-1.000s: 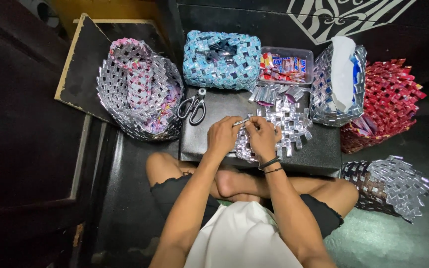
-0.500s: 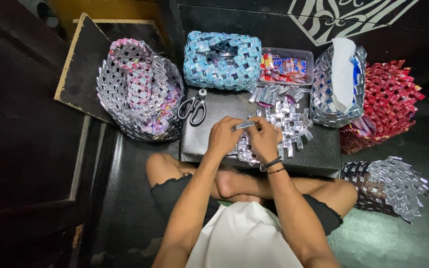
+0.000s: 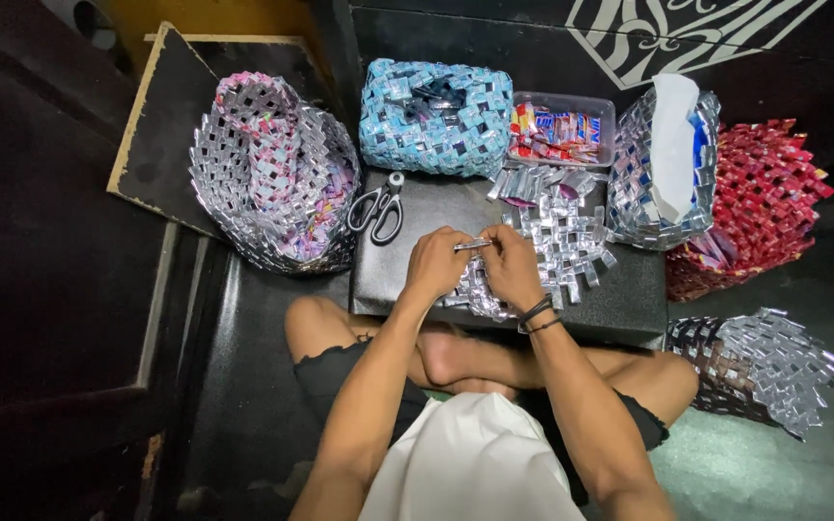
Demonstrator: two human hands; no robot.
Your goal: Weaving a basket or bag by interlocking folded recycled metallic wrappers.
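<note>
A folded silver strip (image 3: 473, 244) is pinched between the left hand (image 3: 433, 262) and right hand (image 3: 512, 267), both grips clenched on it, above the woven silver panel (image 3: 562, 241) on the black desk (image 3: 620, 299). The panel is only partly woven; loose strips (image 3: 533, 183) remain at the far side.

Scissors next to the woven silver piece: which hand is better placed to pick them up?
Probably the left. The scissors lie on the black board's left part, just up-left of the left hand. The right hand sits farther away and would have to cross over. Both pinch a silver strip.
</note>
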